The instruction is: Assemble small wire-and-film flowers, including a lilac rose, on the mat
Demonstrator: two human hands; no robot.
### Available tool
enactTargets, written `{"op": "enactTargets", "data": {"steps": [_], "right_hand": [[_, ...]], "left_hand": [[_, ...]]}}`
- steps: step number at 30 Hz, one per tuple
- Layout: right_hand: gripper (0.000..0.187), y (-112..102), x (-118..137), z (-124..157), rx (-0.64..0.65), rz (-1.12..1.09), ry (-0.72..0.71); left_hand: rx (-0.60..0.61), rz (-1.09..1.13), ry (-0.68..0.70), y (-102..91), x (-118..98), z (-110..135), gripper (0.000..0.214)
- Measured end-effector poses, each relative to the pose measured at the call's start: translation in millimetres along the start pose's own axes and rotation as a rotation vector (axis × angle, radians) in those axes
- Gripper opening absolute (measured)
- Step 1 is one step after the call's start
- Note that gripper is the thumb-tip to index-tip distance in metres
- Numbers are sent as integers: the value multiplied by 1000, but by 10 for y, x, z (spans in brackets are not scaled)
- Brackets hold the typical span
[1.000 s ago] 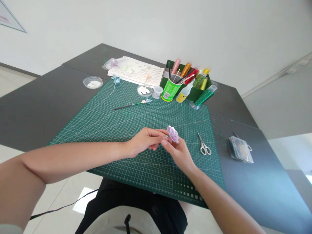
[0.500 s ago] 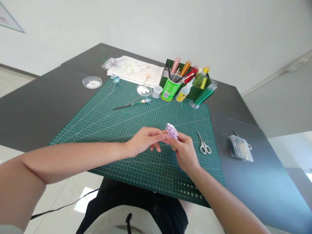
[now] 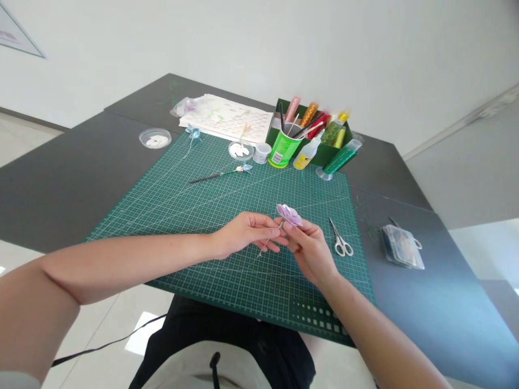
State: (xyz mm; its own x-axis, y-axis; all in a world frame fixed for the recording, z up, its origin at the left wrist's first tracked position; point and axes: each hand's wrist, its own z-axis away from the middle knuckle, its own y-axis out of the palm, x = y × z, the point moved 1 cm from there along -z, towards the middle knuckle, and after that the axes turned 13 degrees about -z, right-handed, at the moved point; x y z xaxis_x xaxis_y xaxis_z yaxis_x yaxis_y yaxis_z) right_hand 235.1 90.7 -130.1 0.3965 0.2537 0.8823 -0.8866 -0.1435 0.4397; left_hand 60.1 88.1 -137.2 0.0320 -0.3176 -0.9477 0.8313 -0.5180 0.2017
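Observation:
A purple artificial flower (image 3: 289,214) is held above the green cutting mat (image 3: 194,216), its bloom tilted upward. My right hand (image 3: 310,246) pinches it just under the petals, thumb and fingers closed. My left hand (image 3: 253,235) grips the thin wire stem (image 3: 265,246) close below the bloom, between thumb and forefinger. The stem's lower end slants down to the left past my left fingers. To the right of my right hand lie small white-handled scissors (image 3: 341,243) on the mat.
Behind my hands lies a dark stick with a small blue flower (image 3: 219,174). Farther back stand a green can of tools (image 3: 283,148), a glue bottle (image 3: 307,154), a dish of white pieces (image 3: 240,151) and a box of coloured tubes (image 3: 324,154). A clear plastic case (image 3: 401,247) sits right.
The purple flower has tilted, its bloom now facing more upward. The wire stem has come into sight below it, and my left fingers have shifted slightly on it.

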Motion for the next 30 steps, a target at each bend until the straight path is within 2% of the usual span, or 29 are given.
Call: {"op": "enactTargets", "data": {"steps": [10,23,30], "right_hand": [[27,-21,-1,-17,35,-60,64],[23,-41,-6,-5,67,-134,78],[22,-25,20,17,49,-174,72]], "left_hand": [[53,63,22,-27,10,-20,23],[242,146,30,-26,22,-25,27],[165,186,3,-30,45,-24,26]]}}
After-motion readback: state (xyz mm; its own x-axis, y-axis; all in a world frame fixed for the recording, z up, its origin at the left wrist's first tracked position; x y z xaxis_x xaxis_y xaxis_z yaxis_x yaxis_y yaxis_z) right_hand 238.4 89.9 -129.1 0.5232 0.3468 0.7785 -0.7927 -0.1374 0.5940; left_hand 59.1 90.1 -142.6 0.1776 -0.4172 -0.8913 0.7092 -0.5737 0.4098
